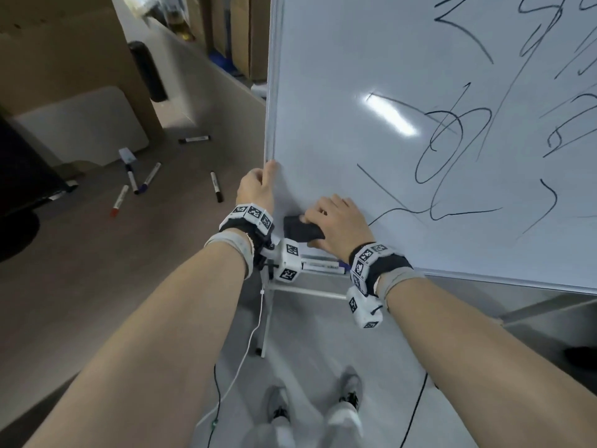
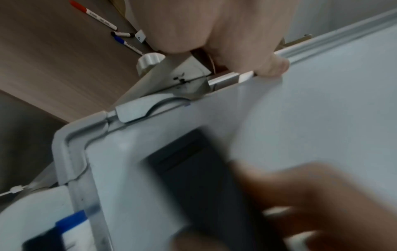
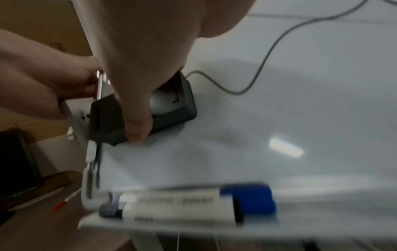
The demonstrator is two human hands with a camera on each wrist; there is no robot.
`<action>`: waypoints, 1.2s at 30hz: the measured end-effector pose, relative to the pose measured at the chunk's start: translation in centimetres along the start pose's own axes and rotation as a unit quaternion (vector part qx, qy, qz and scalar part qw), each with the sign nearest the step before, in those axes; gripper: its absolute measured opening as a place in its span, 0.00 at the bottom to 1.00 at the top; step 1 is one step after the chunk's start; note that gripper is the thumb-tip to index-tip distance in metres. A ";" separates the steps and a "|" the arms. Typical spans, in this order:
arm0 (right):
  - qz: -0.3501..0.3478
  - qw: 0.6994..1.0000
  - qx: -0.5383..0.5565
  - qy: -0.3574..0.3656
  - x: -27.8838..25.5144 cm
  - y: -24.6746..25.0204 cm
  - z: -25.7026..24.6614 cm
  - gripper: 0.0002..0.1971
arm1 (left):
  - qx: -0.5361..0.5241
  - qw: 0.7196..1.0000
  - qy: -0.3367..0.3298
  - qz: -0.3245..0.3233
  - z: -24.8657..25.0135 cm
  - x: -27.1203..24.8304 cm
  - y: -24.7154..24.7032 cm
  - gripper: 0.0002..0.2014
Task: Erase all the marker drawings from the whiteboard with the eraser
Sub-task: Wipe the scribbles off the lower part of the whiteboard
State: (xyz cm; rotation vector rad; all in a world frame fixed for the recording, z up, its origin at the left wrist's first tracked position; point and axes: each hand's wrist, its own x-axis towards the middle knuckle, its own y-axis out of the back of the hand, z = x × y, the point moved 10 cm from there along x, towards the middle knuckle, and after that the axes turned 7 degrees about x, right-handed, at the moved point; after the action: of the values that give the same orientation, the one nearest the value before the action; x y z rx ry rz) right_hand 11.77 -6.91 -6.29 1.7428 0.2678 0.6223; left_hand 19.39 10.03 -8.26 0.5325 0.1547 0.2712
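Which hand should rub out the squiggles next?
The right hand, I think. It already grips the eraser flat on the whiteboard, and the squiggles lie just to its right. The left hand is busy gripping the board's left edge, seemingly steadying it.

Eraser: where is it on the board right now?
The eraser sits against the whiteboard at its lower-left corner, gripped by the right hand, just right of the left hand.

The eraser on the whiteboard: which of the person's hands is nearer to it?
Right. The right hand grips the eraser against the whiteboard; the left hand holds the board's left edge, just above it.
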 end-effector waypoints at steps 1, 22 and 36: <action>0.023 1.000 -0.003 -0.016 0.5 1.7 0.6 0.27 | 0.010 1.000 0.007 0.003 0.0 -0.2 0.0 0.23; 0.160 0.974 -0.005 -0.158 -2.3 10.2 9.1 0.27 | 0.135 0.982 0.080 0.105 1.0 -2.4 0.9 0.34; 0.089 0.988 -0.040 -0.116 -5.6 6.4 8.6 0.27 | 0.229 0.959 0.073 0.151 1.0 -2.6 0.4 0.29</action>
State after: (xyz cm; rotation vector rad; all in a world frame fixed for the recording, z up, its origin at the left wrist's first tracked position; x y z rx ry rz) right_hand 10.79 -18.56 -2.94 1.7532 -0.0745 0.5430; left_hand 17.04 9.09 -7.05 1.0002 0.2833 0.5803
